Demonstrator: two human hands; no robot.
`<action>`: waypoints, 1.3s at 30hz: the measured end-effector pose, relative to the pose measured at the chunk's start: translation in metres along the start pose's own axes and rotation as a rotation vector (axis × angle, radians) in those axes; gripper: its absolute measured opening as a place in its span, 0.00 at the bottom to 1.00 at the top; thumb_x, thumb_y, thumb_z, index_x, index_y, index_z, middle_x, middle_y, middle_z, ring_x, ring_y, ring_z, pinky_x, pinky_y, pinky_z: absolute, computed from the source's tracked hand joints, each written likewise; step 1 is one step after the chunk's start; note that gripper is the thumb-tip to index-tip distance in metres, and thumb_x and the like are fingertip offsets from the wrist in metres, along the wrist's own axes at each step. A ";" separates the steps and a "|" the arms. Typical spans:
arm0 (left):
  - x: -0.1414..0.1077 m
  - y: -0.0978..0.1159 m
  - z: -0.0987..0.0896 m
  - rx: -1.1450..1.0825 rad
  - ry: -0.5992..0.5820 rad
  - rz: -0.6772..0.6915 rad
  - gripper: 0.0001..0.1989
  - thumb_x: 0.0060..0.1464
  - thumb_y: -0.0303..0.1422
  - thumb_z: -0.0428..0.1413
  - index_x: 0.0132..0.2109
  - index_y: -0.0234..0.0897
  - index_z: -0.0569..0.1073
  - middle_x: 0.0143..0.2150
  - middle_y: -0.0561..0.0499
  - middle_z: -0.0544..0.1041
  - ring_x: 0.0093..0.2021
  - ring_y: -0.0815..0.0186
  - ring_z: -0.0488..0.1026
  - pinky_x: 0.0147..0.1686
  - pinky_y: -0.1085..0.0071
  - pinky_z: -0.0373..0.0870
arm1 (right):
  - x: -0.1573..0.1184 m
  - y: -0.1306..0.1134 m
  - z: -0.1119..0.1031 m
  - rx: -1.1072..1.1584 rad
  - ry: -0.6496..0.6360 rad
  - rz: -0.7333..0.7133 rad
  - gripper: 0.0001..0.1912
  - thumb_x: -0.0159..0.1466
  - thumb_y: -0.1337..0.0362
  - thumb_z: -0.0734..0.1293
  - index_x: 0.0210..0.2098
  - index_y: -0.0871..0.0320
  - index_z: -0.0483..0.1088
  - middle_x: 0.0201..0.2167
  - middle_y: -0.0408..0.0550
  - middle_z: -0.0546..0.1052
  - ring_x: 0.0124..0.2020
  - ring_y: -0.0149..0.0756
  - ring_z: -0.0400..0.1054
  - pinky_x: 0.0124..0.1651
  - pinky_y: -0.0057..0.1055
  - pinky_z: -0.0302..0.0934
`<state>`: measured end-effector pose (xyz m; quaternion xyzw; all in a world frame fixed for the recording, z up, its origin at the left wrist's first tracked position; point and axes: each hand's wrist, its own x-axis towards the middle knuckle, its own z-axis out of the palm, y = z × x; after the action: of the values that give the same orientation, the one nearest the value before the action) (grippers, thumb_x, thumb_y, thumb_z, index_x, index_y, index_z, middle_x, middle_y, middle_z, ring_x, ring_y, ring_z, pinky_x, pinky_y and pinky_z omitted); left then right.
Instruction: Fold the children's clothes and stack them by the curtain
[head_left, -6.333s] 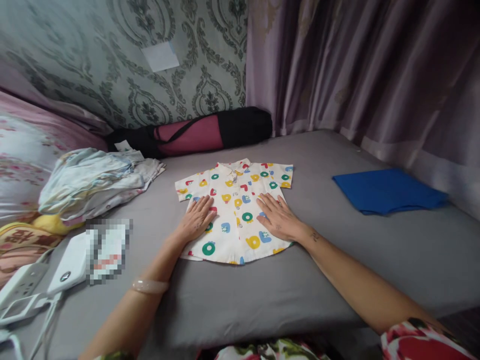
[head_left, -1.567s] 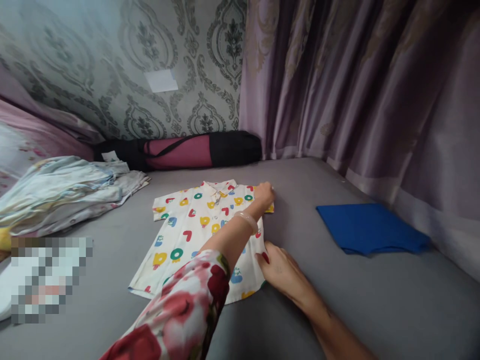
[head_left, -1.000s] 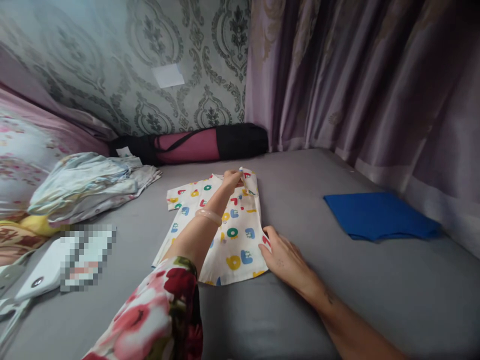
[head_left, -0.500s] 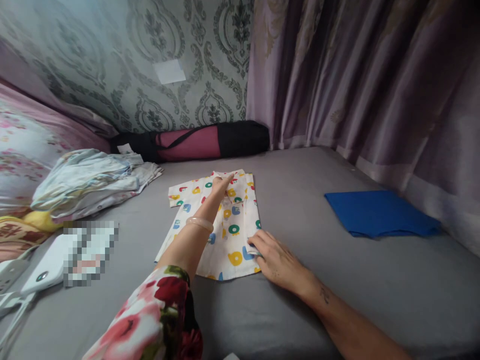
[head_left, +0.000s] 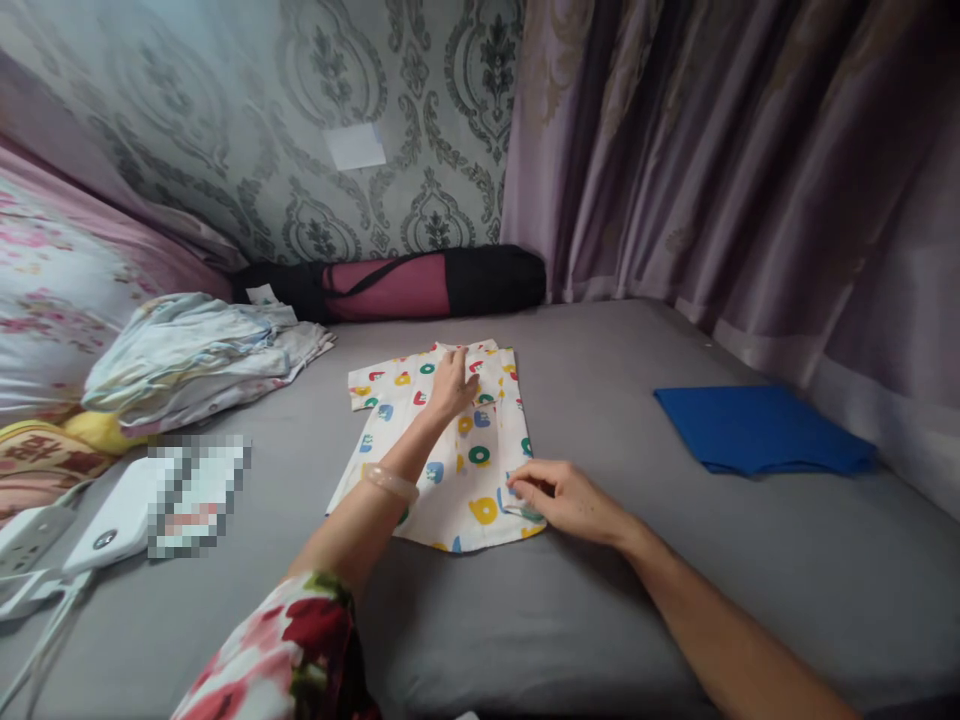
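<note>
A small white shirt (head_left: pixel 450 470) with colourful printed shapes lies on the grey bed sheet (head_left: pixel 600 400), its left sleeve spread out and its right side folded inward. My left hand (head_left: pixel 454 385) rests near the collar, fingers apart, with nothing visible in it. At the shirt's lower right edge, my right hand (head_left: pixel 566 497) pinches the folded fabric between thumb and fingers. A pale bangle circles my left forearm, which covers part of the shirt's left side.
Crumpled pale clothes (head_left: pixel 195 360) lie at the left, above a white power bank (head_left: pixel 124 515) with cables and a power strip (head_left: pixel 30 540). Folded blue cloth (head_left: pixel 757 430) is at the right. A maroon and black bag (head_left: pixel 397 287) lies along the wall.
My left hand has drawn back slightly at the collar, its fingers now bent. My right hand's fingers have closed more at the lower right edge. The view has shifted slightly.
</note>
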<state>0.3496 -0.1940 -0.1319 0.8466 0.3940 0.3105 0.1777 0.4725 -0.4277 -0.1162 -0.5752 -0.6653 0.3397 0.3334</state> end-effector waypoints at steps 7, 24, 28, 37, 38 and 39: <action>-0.098 0.039 -0.025 -0.035 -0.351 0.333 0.19 0.63 0.36 0.47 0.58 0.33 0.63 0.59 0.35 0.67 0.59 0.56 0.66 0.58 0.59 0.64 | 0.039 0.021 -0.017 -0.322 0.168 0.023 0.21 0.68 0.62 0.54 0.56 0.58 0.68 0.56 0.52 0.72 0.56 0.38 0.65 0.59 0.37 0.57; -0.155 0.056 -0.017 0.143 -0.490 0.231 0.31 0.64 0.49 0.40 0.66 0.36 0.59 0.70 0.42 0.54 0.70 0.50 0.48 0.66 0.48 0.46 | 0.165 0.038 0.014 -0.736 -0.057 0.244 0.36 0.70 0.50 0.42 0.69 0.68 0.45 0.71 0.54 0.43 0.71 0.40 0.33 0.69 0.42 0.27; -0.156 0.056 -0.018 0.152 -0.476 0.261 0.29 0.64 0.49 0.39 0.66 0.39 0.60 0.69 0.42 0.56 0.69 0.49 0.49 0.66 0.47 0.48 | 0.177 0.038 0.013 -0.737 -0.042 0.256 0.36 0.70 0.50 0.42 0.70 0.68 0.43 0.71 0.54 0.42 0.71 0.42 0.33 0.69 0.43 0.27; -0.158 0.054 -0.017 0.159 -0.447 0.295 0.26 0.65 0.47 0.39 0.64 0.46 0.62 0.68 0.44 0.58 0.69 0.49 0.51 0.65 0.45 0.50 | 0.201 0.040 0.007 -0.713 -0.035 0.325 0.33 0.70 0.50 0.41 0.70 0.55 0.44 0.72 0.50 0.39 0.71 0.44 0.29 0.68 0.50 0.25; -0.158 0.054 -0.017 0.157 -0.449 0.296 0.25 0.65 0.47 0.39 0.64 0.46 0.62 0.68 0.44 0.58 0.69 0.49 0.51 0.65 0.45 0.50 | 0.203 0.041 0.006 -0.708 -0.037 0.330 0.33 0.70 0.50 0.41 0.70 0.54 0.44 0.72 0.49 0.38 0.71 0.45 0.29 0.68 0.51 0.25; -0.158 0.054 -0.017 0.155 -0.449 0.297 0.25 0.65 0.47 0.39 0.64 0.46 0.62 0.68 0.44 0.58 0.69 0.49 0.51 0.65 0.45 0.50 | 0.206 0.042 0.005 -0.703 -0.035 0.335 0.33 0.70 0.50 0.41 0.70 0.53 0.44 0.72 0.49 0.38 0.71 0.46 0.29 0.68 0.52 0.25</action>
<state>0.2896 -0.3498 -0.1505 0.9538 0.2389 0.1065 0.1480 0.4667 -0.2196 -0.1433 -0.7492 -0.6435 0.1504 0.0443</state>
